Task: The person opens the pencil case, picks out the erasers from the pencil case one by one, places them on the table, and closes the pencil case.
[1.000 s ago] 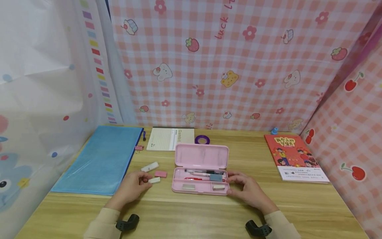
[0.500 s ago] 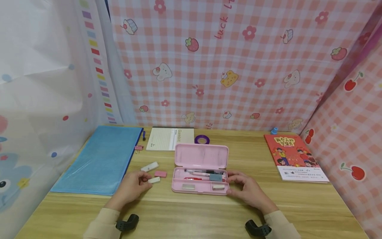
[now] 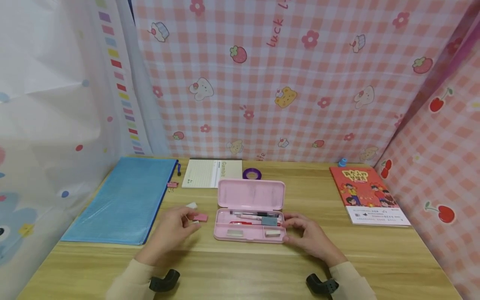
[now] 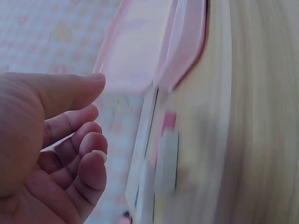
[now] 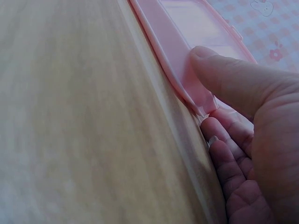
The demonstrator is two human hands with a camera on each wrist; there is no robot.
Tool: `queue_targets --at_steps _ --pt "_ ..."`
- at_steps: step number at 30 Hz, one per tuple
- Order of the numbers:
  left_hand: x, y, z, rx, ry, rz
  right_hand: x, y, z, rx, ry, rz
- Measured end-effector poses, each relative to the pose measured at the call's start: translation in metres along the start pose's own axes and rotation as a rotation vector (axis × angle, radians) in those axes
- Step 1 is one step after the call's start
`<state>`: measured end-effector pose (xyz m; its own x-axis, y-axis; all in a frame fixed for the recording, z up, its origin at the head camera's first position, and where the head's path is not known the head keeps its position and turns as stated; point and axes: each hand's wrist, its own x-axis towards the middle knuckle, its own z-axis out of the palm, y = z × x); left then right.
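Just beyond the left hand point(image 3: 170, 229), whose fingers seem loosely curled and empty, lies the pink eraser point(image 3: 200, 217); pinch its long sides while the right hand point(image 3: 307, 237) grips the pencil case point(image 3: 247, 236).

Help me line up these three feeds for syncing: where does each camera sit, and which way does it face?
Head: worn high, looking forward and down at the table; both hands and sleeves show.
Left wrist: low by the left hand, facing the pink pencil case and erasers.
Right wrist: low by the right hand, thumb on the case edge.
Shared: all show the pencil case.
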<state>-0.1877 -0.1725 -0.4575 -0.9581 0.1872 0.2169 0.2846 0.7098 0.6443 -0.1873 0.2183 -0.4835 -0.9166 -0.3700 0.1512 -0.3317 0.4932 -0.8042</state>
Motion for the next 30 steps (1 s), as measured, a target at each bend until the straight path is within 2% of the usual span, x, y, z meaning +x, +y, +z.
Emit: queue_targets --at_steps 2,4,8,11,13,18,24,30 --pt "0.003 0.009 0.005 -0.009 -0.014 0.037 0.001 0.002 0.0 -0.002 0.0 -0.005" --pt "0.007 0.019 0.012 -0.022 -0.036 0.063 0.003 0.014 0.002 -0.002 0.004 -0.011" --pt "0.017 0.039 0.029 -0.046 -0.11 0.091 0.005 0.033 0.003 0.002 0.009 -0.022" --pt "0.026 0.055 0.044 -0.044 -0.17 0.127 0.005 0.035 0.003 0.005 0.007 -0.023" --pt "0.033 0.064 0.055 -0.029 -0.195 0.175 0.004 0.035 0.003 0.006 0.01 -0.028" --pt "0.049 0.079 0.084 0.009 -0.226 0.265 0.004 0.035 0.004 0.02 0.013 -0.037" --pt "0.06 0.086 0.109 0.032 -0.253 0.254 0.004 0.034 0.005 0.042 0.002 -0.031" --pt "0.063 0.089 0.122 0.112 -0.241 0.221 0.003 0.023 0.005 0.044 0.004 -0.023"
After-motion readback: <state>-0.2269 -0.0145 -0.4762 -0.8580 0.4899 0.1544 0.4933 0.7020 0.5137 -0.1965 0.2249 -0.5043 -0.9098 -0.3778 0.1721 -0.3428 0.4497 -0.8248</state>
